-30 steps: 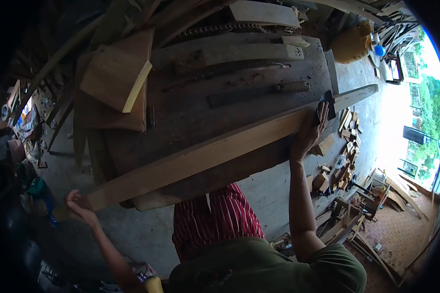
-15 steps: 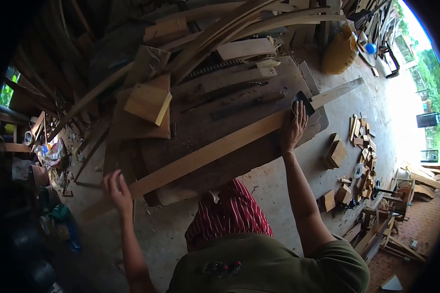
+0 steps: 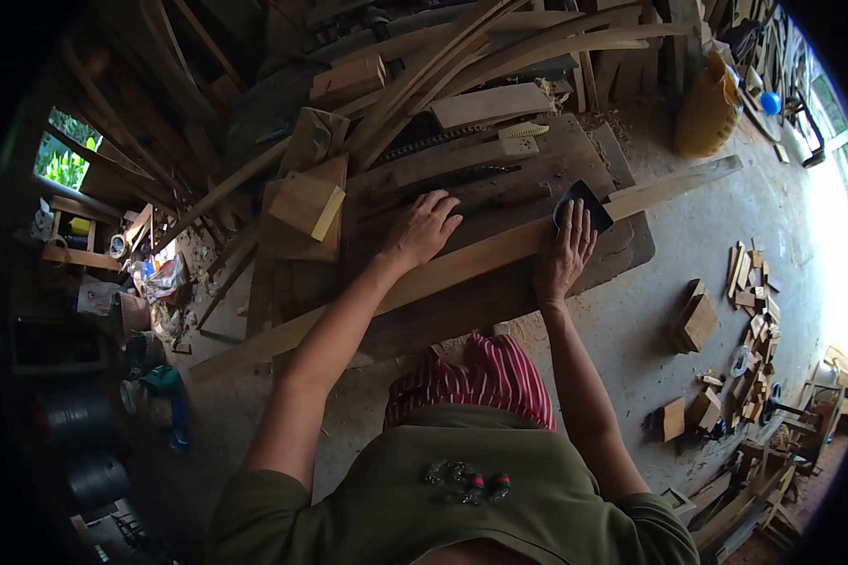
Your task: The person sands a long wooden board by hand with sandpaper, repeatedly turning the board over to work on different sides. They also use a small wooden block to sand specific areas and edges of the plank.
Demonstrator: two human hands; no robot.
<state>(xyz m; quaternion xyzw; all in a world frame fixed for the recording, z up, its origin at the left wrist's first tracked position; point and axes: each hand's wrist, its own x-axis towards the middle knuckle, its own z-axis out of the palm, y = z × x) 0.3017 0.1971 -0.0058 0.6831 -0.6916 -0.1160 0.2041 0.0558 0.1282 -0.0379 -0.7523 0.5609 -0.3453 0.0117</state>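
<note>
A long wooden plank (image 3: pixel 476 261) lies diagonally across the workbench (image 3: pixel 415 325), both ends jutting past it. My right hand (image 3: pixel 565 254) lies flat on the plank's right part, fingers stretched over a black sheet (image 3: pixel 584 205). The sheet resembles sandpaper, though its surface is too dark to be sure. My left hand (image 3: pixel 426 229) is over the bench beyond the plank, fingers slightly bent and apart, with nothing visible in it. Just past its fingertips is a long dark piece (image 3: pixel 481 176).
Angled wooden blocks (image 3: pixel 306 207) sit on the bench's left side. Curved wooden strips (image 3: pixel 433 71) reach over the back. A yellow sack (image 3: pixel 707 108) stands on the floor at the back right. Wood offcuts (image 3: pixel 697 315) are scattered over the floor to the right.
My left hand has moved from the plank's left end up and right to above the bench. My right hand stays on the black sheet. The whole view has shifted slightly.
</note>
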